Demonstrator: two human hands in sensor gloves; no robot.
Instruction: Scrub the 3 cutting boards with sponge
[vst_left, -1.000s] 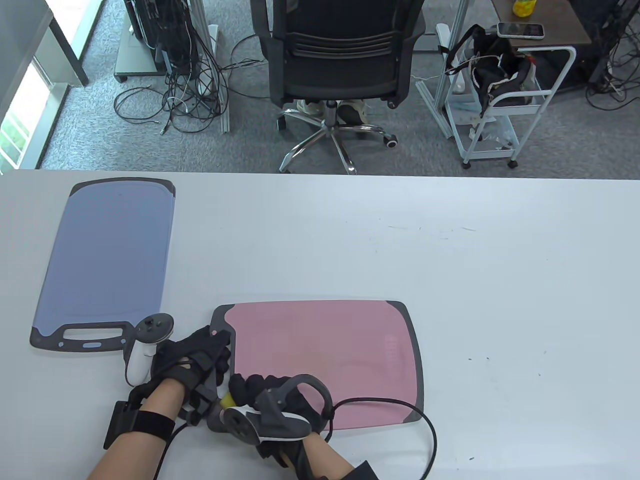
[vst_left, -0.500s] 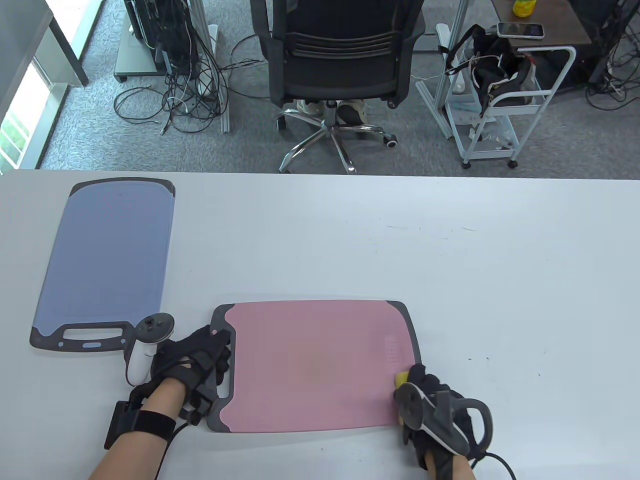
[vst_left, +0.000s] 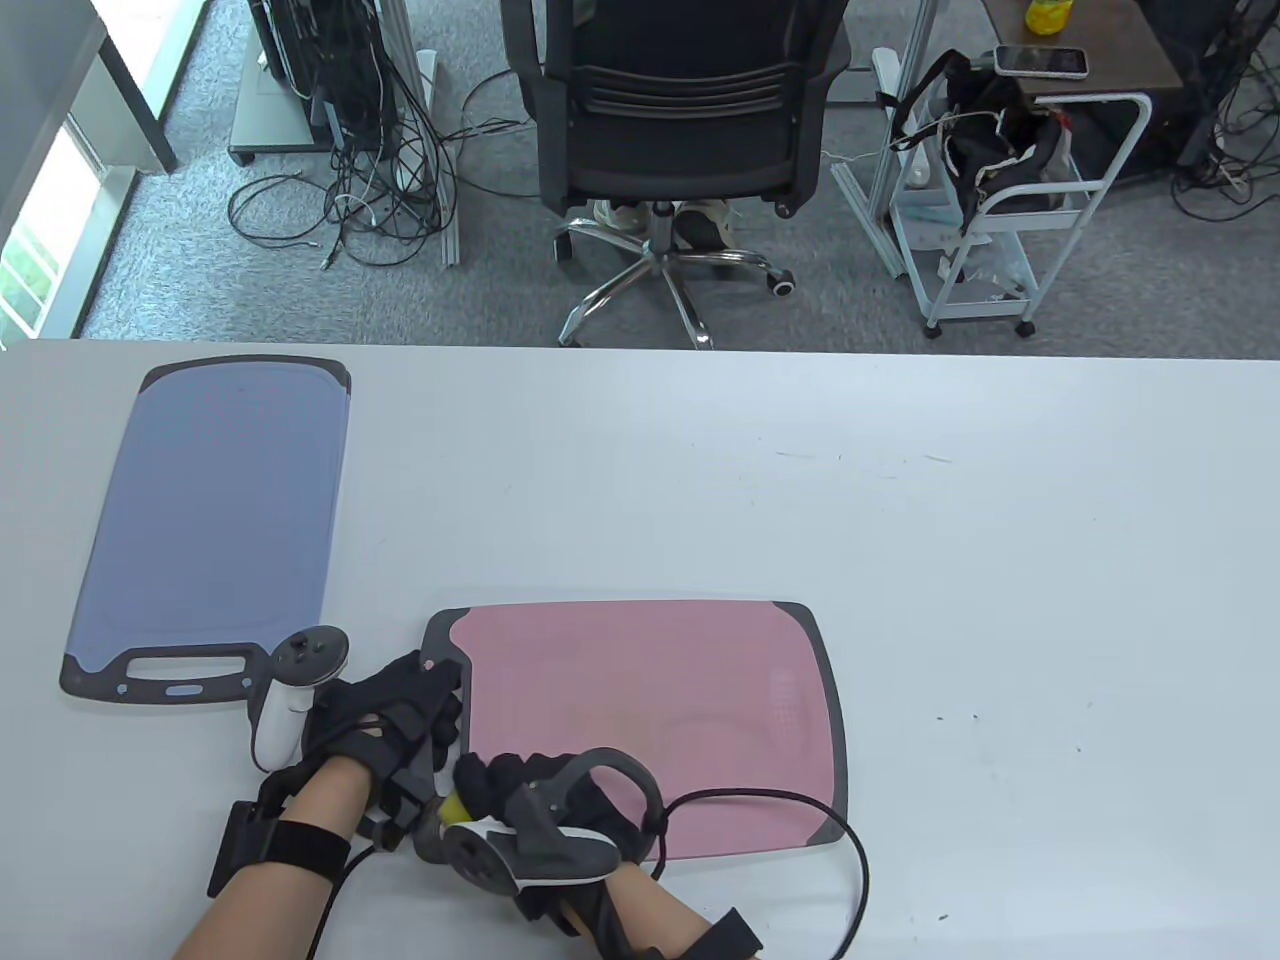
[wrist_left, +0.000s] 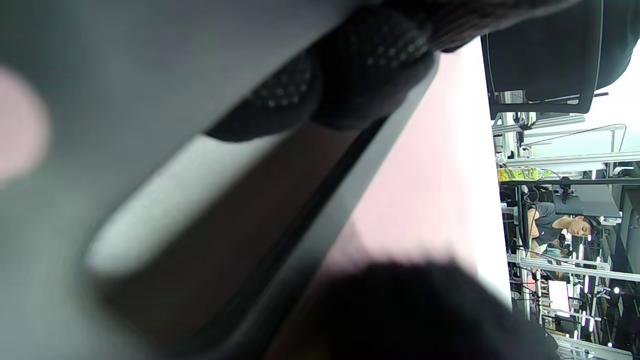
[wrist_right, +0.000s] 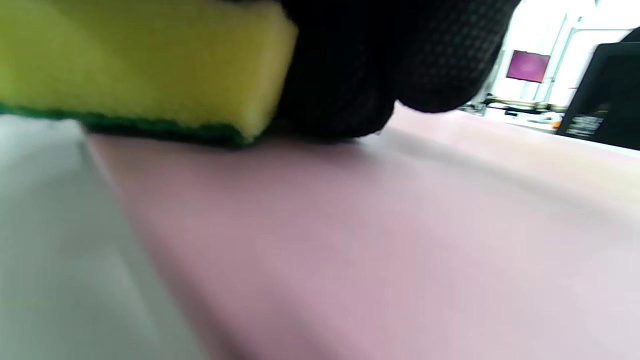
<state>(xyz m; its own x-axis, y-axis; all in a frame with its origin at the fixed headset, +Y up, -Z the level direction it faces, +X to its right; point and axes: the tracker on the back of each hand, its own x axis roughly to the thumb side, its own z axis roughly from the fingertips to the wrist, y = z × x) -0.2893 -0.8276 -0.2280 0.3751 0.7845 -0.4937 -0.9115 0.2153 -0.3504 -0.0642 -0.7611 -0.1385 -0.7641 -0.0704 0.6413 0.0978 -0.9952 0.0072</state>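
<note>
Pink cutting board (vst_left: 650, 720) lies flat near the front edge of the white table (vst_left: 1000, 600), its grey handle end to the left. Left hand (vst_left: 385, 725) rests on that handle end, fingers (wrist_left: 350, 75) laid over the handle slot and pressing the grey rim; whether they curl round it, cannot tell. Right hand (vst_left: 535, 800) sits at the board's front-left corner, just beside the left hand, fingers (wrist_right: 360, 65) curled round a yellow sponge (wrist_right: 135, 65) with its green scouring face down on the pink surface. Blue cutting board (vst_left: 215, 510) lies well apart at the table's far left, handle end toward the person. Only two boards in sight. Black cable (vst_left: 830, 830) loops across the pink board's right corner.
</note>
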